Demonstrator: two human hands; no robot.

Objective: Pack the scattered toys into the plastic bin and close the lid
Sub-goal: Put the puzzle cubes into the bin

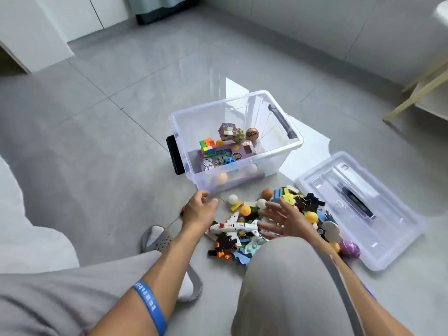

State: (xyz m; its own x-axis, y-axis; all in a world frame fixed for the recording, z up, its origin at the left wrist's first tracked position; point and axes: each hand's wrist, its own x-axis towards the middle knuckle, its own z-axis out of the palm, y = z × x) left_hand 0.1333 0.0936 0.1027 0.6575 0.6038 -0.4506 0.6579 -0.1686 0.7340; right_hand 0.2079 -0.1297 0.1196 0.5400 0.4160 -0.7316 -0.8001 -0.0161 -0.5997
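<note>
Knee [286, 275] nearest; both hands, left [198, 209] and right [288, 218], hovered empty and spread. Scoop the toy pile [264, 221] toward the bin [288, 146] at twelve o'clock.

Toy pile [244, 241] — perhaps half-hidden by knee [278, 275].

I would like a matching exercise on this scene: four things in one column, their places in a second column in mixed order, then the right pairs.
Things
1. multicoloured puzzle cube
2. white toy aeroplane
3. clear plastic lid
4. purple speckled egg

Places
A. on the floor, right of the toy pile
B. inside the clear plastic bin
C. between the two hands, on the pile
D. at the pile's right edge, beside the lid's near corner

Pairs: 1-B, 2-C, 3-A, 4-D
</note>
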